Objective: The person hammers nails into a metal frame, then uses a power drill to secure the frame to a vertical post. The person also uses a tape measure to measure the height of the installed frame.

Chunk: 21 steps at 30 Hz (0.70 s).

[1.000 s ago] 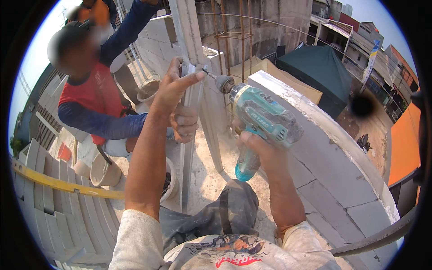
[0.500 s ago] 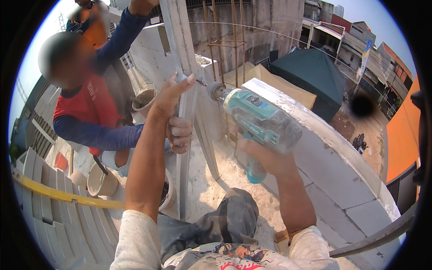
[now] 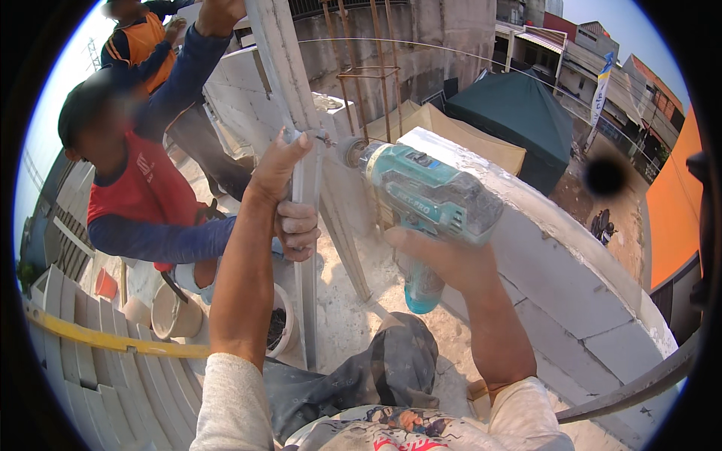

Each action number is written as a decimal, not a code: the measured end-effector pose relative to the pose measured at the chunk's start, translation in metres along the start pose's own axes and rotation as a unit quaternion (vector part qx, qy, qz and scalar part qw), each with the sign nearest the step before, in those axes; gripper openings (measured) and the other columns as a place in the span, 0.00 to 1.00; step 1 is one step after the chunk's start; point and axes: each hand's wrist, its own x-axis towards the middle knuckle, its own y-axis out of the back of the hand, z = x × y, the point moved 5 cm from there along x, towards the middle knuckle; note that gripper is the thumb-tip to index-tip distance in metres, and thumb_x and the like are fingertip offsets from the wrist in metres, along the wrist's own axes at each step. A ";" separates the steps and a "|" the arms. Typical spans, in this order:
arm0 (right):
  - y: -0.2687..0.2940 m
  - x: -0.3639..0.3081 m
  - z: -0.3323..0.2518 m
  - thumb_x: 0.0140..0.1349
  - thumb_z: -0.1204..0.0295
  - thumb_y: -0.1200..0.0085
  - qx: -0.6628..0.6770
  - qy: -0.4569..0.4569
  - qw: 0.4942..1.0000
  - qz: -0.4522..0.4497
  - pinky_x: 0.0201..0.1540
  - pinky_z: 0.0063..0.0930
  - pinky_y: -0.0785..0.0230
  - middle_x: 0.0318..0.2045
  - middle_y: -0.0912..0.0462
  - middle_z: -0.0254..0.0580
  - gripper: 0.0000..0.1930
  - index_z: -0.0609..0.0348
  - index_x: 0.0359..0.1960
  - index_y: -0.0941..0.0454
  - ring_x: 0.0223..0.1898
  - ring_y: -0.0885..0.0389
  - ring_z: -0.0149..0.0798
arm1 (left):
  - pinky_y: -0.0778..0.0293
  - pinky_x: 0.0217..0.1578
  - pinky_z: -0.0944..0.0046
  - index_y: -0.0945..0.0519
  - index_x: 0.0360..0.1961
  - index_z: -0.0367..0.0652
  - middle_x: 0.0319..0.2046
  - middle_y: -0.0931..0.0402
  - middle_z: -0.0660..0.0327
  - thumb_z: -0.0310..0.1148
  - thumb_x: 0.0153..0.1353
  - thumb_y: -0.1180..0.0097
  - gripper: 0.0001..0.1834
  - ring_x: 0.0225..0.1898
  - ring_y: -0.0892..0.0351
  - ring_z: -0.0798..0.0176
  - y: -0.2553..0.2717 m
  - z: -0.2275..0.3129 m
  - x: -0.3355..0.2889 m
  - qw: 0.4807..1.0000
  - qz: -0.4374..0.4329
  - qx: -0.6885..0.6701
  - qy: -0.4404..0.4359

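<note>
My right hand (image 3: 444, 259) grips the handle of a teal cordless drill (image 3: 432, 192), its chuck facing left. The bit end reaches close to a grey metal stud (image 3: 307, 188); a small screw seems to be at the tip, though whether it touches the metal I cannot tell. My left hand (image 3: 277, 167) is wrapped round the upright stud beside that tip, thumb up, its other fingers mostly hidden. Just below, a co-worker's dusty hand (image 3: 298, 229) holds the same stud. Behind it, a wider grey metal post (image 3: 282, 68) leans diagonally.
A co-worker in a red vest (image 3: 147, 184) crouches at left; another in orange (image 3: 147, 49) is behind. A pale block wall (image 3: 556, 278) curves along my right. Buckets (image 3: 174, 312), a yellow level (image 3: 113, 338) and stacked pale panels (image 3: 75, 361) lie at left. Rusty rebar (image 3: 368, 71) rises ahead.
The view has shifted slightly. The drill's body sits a little more level, its tip still by the stud. The red-vested co-worker's head has turned or shifted left; both hands keep their holds.
</note>
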 end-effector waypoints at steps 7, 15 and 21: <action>-0.001 0.001 -0.003 0.52 0.63 0.29 0.023 0.046 0.998 -0.022 0.49 0.31 0.28 0.46 0.17 0.43 0.29 0.61 0.54 0.24 0.48 0.21 0.35 | 0.28 0.47 0.67 0.29 0.56 0.42 0.46 0.24 0.62 0.55 0.53 0.33 0.37 0.47 0.25 0.67 0.006 -0.007 0.005 1.000 -0.018 -0.006 0.001; 0.000 0.002 -0.003 0.53 0.68 0.31 0.016 0.057 0.998 0.004 0.47 0.30 0.27 0.46 0.17 0.42 0.26 0.60 0.53 0.24 0.47 0.20 0.34 | 0.27 0.47 0.67 0.29 0.56 0.42 0.45 0.23 0.61 0.54 0.54 0.34 0.35 0.46 0.25 0.66 -0.002 -0.001 0.002 1.000 -0.021 -0.021 -0.009; 0.002 0.006 0.002 0.49 0.80 0.37 0.043 0.006 0.998 -0.037 0.45 0.27 0.26 0.40 0.17 0.35 0.24 0.58 0.52 0.23 0.42 0.20 0.29 | 0.27 0.49 0.65 0.29 0.56 0.41 0.45 0.23 0.60 0.52 0.55 0.34 0.34 0.47 0.24 0.65 -0.003 0.001 0.001 1.000 -0.022 -0.019 -0.011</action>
